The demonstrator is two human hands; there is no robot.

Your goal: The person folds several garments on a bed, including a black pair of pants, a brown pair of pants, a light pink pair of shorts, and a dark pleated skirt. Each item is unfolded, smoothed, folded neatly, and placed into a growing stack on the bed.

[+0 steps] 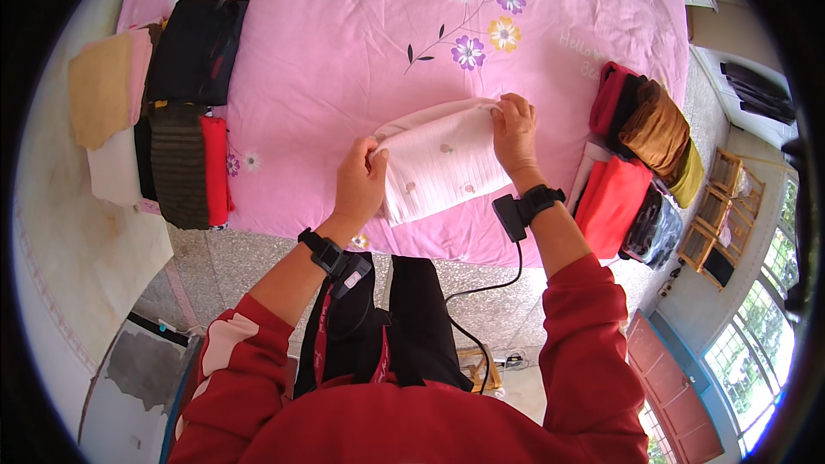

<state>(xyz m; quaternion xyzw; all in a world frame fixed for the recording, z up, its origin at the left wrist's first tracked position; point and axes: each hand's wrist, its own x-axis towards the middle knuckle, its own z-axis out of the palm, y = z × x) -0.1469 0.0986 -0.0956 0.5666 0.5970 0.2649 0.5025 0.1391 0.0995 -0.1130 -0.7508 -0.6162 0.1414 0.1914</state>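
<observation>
A folded pale pink ribbed cloth with a small fruit-like print lies over the near part of a bed with a pink floral sheet. My left hand pinches its upper left corner between thumb and fingers. At the upper right corner, my right hand grips the fabric, thumb on the near side. The cloth's near edge hangs down towards me, close to the bed's edge. Both wrists wear black straps with small dark devices, and a black cable runs down from the right one.
Folded clothes stand in piles at the left, among them a black garment, a dark striped one and a beige one. At the right are a red folded garment and a brown one. A wooden rack stands beyond.
</observation>
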